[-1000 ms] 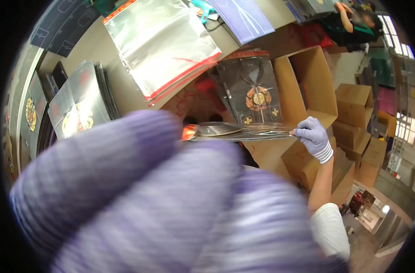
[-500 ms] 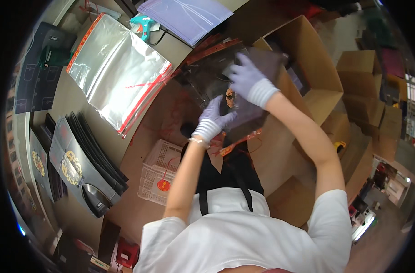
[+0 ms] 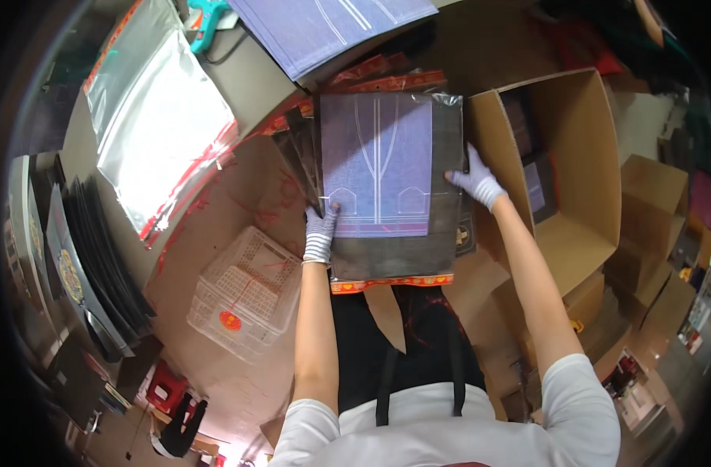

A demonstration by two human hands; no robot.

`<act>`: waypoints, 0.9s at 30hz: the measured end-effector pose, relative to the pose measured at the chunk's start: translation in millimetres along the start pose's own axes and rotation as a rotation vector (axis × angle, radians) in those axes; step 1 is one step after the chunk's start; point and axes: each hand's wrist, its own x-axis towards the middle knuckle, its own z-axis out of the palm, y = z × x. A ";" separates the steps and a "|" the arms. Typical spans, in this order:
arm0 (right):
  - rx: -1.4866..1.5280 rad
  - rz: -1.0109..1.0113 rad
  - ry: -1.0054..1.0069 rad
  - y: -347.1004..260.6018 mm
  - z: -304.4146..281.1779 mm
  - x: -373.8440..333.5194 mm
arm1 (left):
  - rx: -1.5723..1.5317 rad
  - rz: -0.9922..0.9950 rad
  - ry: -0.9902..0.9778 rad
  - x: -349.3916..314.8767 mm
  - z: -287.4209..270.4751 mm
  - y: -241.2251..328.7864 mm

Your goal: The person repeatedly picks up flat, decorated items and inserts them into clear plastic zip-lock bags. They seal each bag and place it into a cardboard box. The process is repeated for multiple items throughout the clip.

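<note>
A flat clear plastic bag (image 3: 443, 226) is in front of me, with a blue denim-print sheet (image 3: 377, 167) and a larger black sheet inside. A red and orange patterned strip (image 3: 393, 283) runs along its near edge. My left hand (image 3: 320, 233), in a white-and-grey knit glove, grips the bag's left edge, thumb on top. On the right edge, my gloved right hand (image 3: 480, 179) has its thumb over the front; its other fingers are partly hidden beside the edge. More bagged dark packs (image 3: 297, 148) with red strips lie under and behind the bag.
An open cardboard box (image 3: 573, 179) with dark packs inside stands to the right. On the table at left lie empty clear bags (image 3: 165, 132), a teal glue gun (image 3: 207, 23) and blue denim-print sheets (image 3: 332, 31). Black folders (image 3: 98, 249) stand farther left; a white plastic crate (image 3: 246, 292) sits below.
The dark face with a gold motif under my hands has given way to a blue denim-print face. My hands have moved apart to the bag's two sides. The whole view has shifted.
</note>
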 end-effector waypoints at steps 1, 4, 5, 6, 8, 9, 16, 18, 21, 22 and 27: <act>0.201 -0.135 -0.042 -3.7 -0.3 24.5 | -0.076 -0.045 0.000 -0.9 11.4 4.8; 0.325 -0.090 -0.134 3.7 -5.6 90.9 | -0.047 -0.022 0.049 0.0 46.3 9.4; 0.397 -0.110 -0.189 -1.1 -8.0 97.5 | -0.068 0.000 0.036 3.2 47.5 4.9; 0.470 -0.125 -0.233 -2.4 -11.3 101.5 | -0.119 0.025 -0.002 5.9 48.5 10.2; 0.531 -0.200 -0.210 6.2 -11.7 97.0 | -0.252 0.069 -0.096 8.4 49.7 25.9; 0.608 -0.216 -0.225 -1.0 -14.5 85.1 | -0.314 0.060 -0.122 8.0 45.3 16.1; 0.883 -0.064 -0.385 37.7 4.9 -13.3 | -0.186 0.196 -0.168 -17.5 34.3 -47.7; 1.003 0.065 -0.356 72.4 30.2 -42.9 | -0.302 -0.059 -0.271 -40.4 40.8 -19.9; 1.134 0.151 -0.347 80.7 61.2 -70.4 | -0.334 -0.154 -0.341 -49.4 38.2 6.6; 1.154 0.154 -0.353 81.9 61.5 -74.9 | -0.325 -0.141 -0.358 -48.3 36.5 9.8; 1.111 0.086 -0.407 90.3 70.6 -97.5 | 0.063 -0.036 -0.296 -4.8 15.5 -46.2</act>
